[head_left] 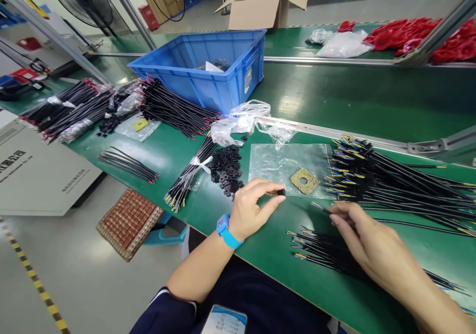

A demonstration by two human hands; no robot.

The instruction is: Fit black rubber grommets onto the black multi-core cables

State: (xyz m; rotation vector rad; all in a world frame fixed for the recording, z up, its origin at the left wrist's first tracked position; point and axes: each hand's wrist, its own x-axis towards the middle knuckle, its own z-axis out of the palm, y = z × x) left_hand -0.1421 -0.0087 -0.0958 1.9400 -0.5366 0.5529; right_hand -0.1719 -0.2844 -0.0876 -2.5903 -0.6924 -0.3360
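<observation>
My left hand (250,209), with a blue watch on the wrist, pinches a small black plastic part (281,192) between thumb and fingertips. To its right, my right hand (366,235) grips a black cable (327,210) near its end, where thin stripped wires point toward the left hand. The part and the cable end are apart. Beneath the right hand lies a bundle of black cables (316,247) with coloured wire ends. A heap of small black parts (226,168) sits just beyond the left hand. A yellowish sponge (304,181) with a central hole rests on a clear plastic bag (273,163).
Cables with black pieces near their ends (390,175) are piled at right. A tied cable bundle (191,173), loose cables (128,164) and a blue bin (208,71) stand left and behind. A metal rail (334,133) crosses the green bench. A phone (225,320) lies on my lap.
</observation>
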